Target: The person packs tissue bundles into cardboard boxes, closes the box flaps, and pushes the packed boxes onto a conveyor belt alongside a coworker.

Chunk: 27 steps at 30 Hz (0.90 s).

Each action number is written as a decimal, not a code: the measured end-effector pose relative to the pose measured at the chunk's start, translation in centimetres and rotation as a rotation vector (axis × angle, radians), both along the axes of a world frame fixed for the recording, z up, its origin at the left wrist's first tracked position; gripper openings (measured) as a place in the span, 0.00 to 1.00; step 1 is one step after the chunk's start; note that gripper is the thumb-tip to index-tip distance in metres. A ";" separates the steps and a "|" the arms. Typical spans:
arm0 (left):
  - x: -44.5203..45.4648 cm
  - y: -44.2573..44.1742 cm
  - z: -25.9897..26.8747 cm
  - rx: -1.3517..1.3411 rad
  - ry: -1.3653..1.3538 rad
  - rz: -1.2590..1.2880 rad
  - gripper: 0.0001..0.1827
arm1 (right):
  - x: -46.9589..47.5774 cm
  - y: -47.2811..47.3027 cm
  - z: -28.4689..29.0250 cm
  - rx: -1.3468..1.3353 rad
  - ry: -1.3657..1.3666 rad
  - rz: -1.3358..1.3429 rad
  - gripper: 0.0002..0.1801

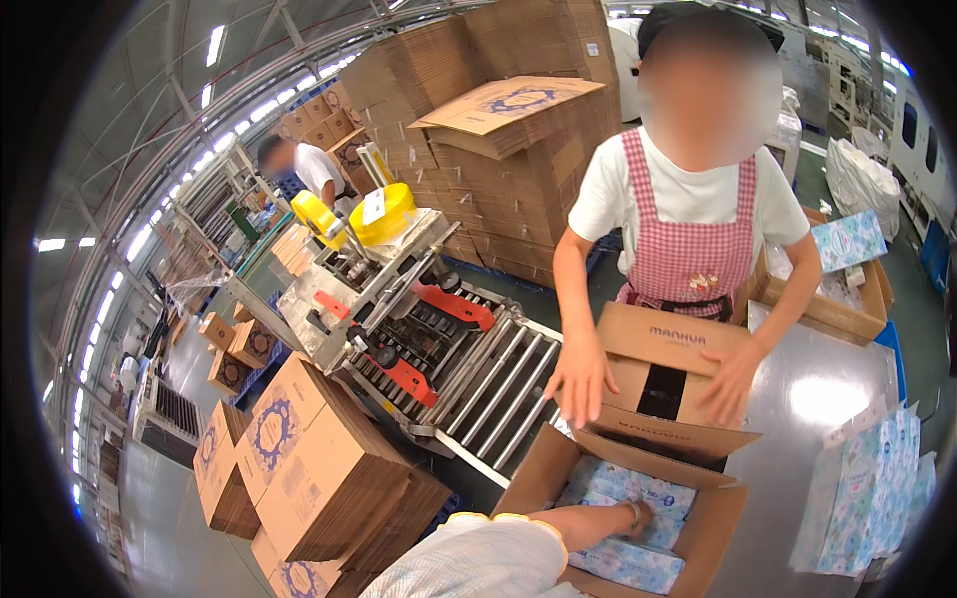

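My left hand (640,520) reaches down into an open cardboard carton (729,516) with its flaps raised. The forearm comes in from the lower left in a pale sleeve with a yellow cuff, and a band circles the wrist. Blue-and-white floral packs (628,566) lie inside the carton. The hand is down among these packs, and its fingers are hidden, so any grip cannot be made out. My right hand is out of view.
Across from me, a co-worker's hands (585,385) are at a second carton (624,340). A roller conveyor (497,392) with a carton taping machine (407,321) stands left. Flattened cartons (321,456) are stacked nearby. More floral packs (867,486) stand on the metal table (777,463) at right.
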<state>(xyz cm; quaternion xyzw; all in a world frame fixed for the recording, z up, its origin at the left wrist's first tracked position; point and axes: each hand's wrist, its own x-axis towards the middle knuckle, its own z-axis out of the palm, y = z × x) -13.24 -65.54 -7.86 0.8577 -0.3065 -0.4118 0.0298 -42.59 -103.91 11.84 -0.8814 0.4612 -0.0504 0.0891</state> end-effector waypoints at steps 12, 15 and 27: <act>-2.9 5.7 3.6 -0.497 0.100 0.268 0.28 | -0.8 4.5 2.5 0.000 -0.016 -0.044 0.21; -3.4 7.5 4.9 -0.562 0.054 0.237 0.27 | -1.3 5.3 3.1 -0.009 -0.045 -0.068 0.21; -11.2 2.8 21.0 -1.232 0.561 0.573 0.45 | 16.6 25.6 3.4 0.569 -0.907 0.186 0.13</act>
